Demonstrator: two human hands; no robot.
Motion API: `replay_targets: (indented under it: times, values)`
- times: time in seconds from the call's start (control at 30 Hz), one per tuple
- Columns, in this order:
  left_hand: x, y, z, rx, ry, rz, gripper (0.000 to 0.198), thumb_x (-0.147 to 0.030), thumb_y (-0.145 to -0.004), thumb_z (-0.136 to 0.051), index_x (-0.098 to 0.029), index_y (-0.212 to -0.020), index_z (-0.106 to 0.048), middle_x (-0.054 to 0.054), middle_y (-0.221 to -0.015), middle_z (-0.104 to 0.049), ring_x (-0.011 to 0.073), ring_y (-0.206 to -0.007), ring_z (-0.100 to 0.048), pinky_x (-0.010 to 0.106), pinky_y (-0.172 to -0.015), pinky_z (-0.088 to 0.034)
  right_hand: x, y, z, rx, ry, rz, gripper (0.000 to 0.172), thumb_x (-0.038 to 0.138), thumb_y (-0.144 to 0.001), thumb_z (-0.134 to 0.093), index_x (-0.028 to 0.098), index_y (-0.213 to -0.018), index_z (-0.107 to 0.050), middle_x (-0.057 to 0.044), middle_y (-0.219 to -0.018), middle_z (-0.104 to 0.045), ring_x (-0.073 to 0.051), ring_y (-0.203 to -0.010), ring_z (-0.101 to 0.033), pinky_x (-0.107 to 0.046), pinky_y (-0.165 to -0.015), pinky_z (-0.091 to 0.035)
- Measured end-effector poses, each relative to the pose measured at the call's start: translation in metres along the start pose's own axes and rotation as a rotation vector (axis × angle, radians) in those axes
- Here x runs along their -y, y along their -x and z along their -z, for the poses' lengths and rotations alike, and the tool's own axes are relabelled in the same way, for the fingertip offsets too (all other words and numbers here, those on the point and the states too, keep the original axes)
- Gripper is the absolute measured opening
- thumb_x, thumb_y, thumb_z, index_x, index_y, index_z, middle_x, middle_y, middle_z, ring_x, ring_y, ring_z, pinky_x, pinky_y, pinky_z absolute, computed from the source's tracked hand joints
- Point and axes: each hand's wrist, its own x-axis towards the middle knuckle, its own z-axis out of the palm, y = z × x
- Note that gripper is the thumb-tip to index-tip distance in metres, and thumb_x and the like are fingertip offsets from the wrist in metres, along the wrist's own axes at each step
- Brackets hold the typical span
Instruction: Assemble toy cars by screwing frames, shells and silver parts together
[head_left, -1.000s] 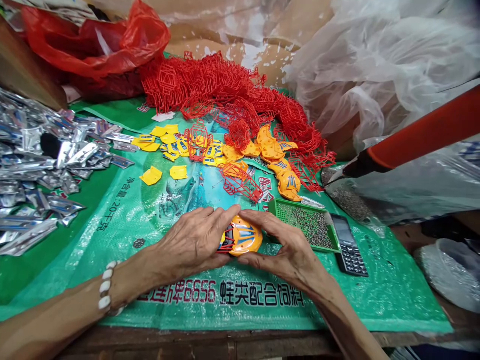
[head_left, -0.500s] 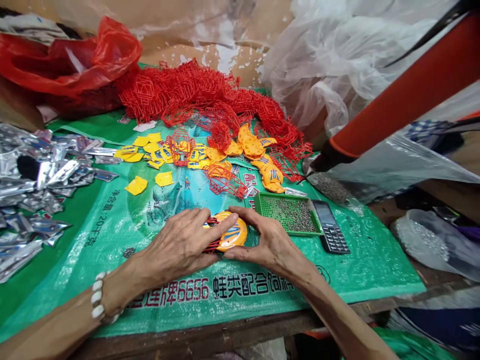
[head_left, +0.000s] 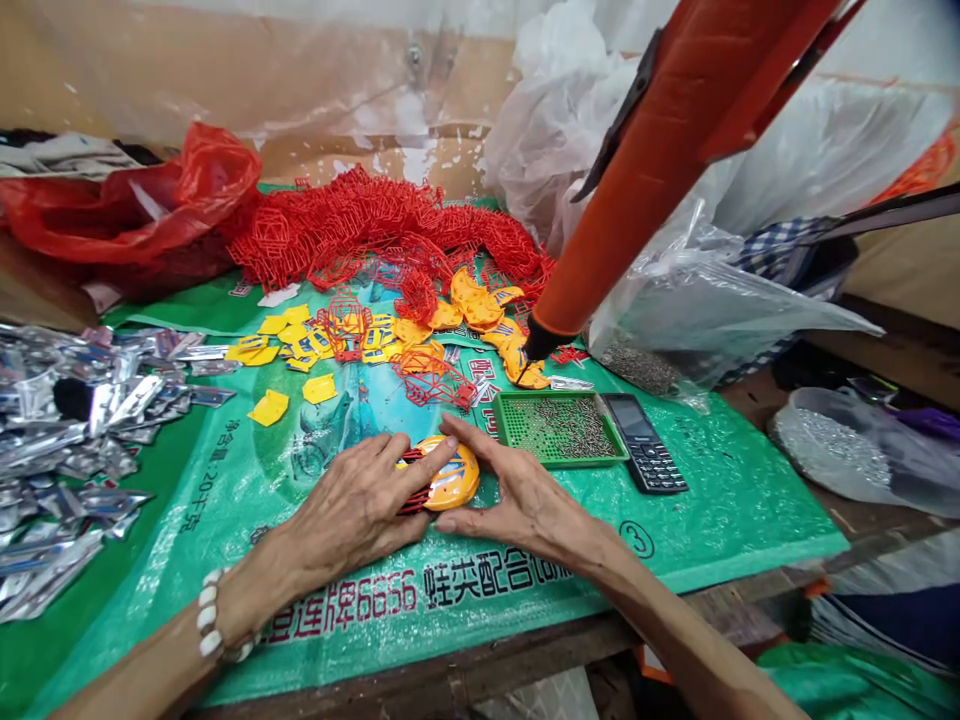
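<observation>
Both hands press on a small orange toy helmet shell [head_left: 452,478] with a red cage piece [head_left: 415,492] at its left side, on the green woven sheet [head_left: 315,420]. My left hand [head_left: 358,505] covers the cage side, its fingers curled over the shell. My right hand [head_left: 517,490] pinches the shell's right edge between thumb and forefinger. A white bead bracelet [head_left: 212,618] sits on my left wrist.
A heap of red cages [head_left: 375,230] and loose orange shells [head_left: 480,305] and yellow parts [head_left: 285,345] lie behind. A green tray of small screws [head_left: 559,428], a black phone [head_left: 645,455], an orange hanging tool [head_left: 637,170], silver packets [head_left: 67,420] at left, plastic bags at right.
The view has tilted up and swung right. Both hands stay on the shell, pressing it lower against the sheet. The orange tool now hangs much nearer the middle.
</observation>
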Motion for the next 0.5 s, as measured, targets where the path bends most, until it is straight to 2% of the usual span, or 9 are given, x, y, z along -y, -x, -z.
replay_targets:
  times: [0.07, 0.17, 0.27, 0.33, 0.4, 0.43, 0.5]
  values:
    - [-0.001, -0.001, 0.001, -0.011, 0.001, 0.005, 0.058, -0.026, -0.088, -0.055, -0.017, -0.142, -0.039, 0.009, -0.093, -0.058, 0.0252, -0.08, -0.057, 0.035, -0.066, -0.05, -0.003, 0.006, -0.001, -0.057, 0.023, 0.016, 0.081, 0.05, -0.077, -0.071, 0.019, -0.145, -0.039, -0.016, -0.141, -0.054, -0.029, -0.127, -0.057, -0.055, -0.102, -0.05]
    - [-0.002, -0.003, 0.002, -0.02, -0.002, 0.01, 0.057, -0.023, -0.088, -0.053, -0.015, -0.142, -0.039, 0.008, -0.089, -0.058, 0.0244, -0.077, -0.058, 0.034, -0.064, -0.05, -0.009, 0.013, -0.005, -0.191, 0.134, 0.16, 0.056, 0.043, -0.087, -0.063, 0.022, -0.138, -0.05, -0.013, -0.137, -0.058, -0.026, -0.127, -0.057, -0.051, -0.103, -0.051]
    - [-0.002, -0.003, 0.003, -0.044, -0.005, 0.0, 0.057, -0.023, -0.088, -0.053, -0.014, -0.142, -0.04, 0.007, -0.086, -0.058, 0.0236, -0.074, -0.057, 0.033, -0.061, -0.05, -0.006, 0.014, -0.004, -0.273, 0.218, 0.274, 0.047, 0.037, -0.086, -0.065, 0.019, -0.129, -0.059, -0.013, -0.128, -0.065, -0.025, -0.119, -0.063, -0.044, -0.097, -0.057]
    - [-0.001, -0.001, 0.001, -0.077, 0.01, -0.005, 0.054, -0.023, -0.088, -0.052, -0.013, -0.14, -0.042, 0.008, -0.086, -0.058, 0.0234, -0.074, -0.058, 0.033, -0.061, -0.051, 0.004, 0.012, 0.004, -0.336, 0.21, 0.265, 0.037, 0.033, -0.083, -0.069, 0.018, -0.117, -0.068, -0.01, -0.115, -0.072, -0.024, -0.104, -0.071, -0.038, -0.087, -0.061]
    - [0.002, 0.002, -0.001, -0.115, 0.052, -0.019, 0.053, -0.022, -0.088, -0.051, -0.012, -0.139, -0.044, 0.009, -0.089, -0.059, 0.0233, -0.078, -0.059, 0.034, -0.064, -0.052, 0.018, 0.011, 0.02, -0.45, 0.177, 0.224, 0.022, 0.028, -0.082, -0.07, 0.02, -0.102, -0.073, -0.004, -0.095, -0.078, -0.018, -0.081, -0.075, -0.028, -0.073, -0.063]
    - [0.003, 0.003, -0.002, -0.134, 0.082, -0.022, 0.053, -0.022, -0.088, -0.051, -0.012, -0.14, -0.044, 0.009, -0.091, -0.06, 0.0229, -0.079, -0.06, 0.034, -0.066, -0.053, 0.025, 0.012, 0.031, -0.508, 0.172, 0.2, 0.016, 0.027, -0.083, -0.069, 0.02, -0.098, -0.073, -0.002, -0.088, -0.078, -0.014, -0.07, -0.073, -0.024, -0.065, -0.061]
    - [0.007, 0.005, -0.003, -0.184, 0.163, -0.008, 0.054, -0.022, -0.087, -0.053, -0.012, -0.14, -0.045, 0.009, -0.092, -0.061, 0.0207, -0.078, -0.06, 0.032, -0.066, -0.052, 0.035, 0.015, 0.052, -0.718, 0.172, 0.135, 0.012, 0.025, -0.087, -0.064, 0.018, -0.091, -0.072, 0.0, -0.073, -0.075, -0.011, -0.061, -0.068, -0.021, -0.057, -0.055]
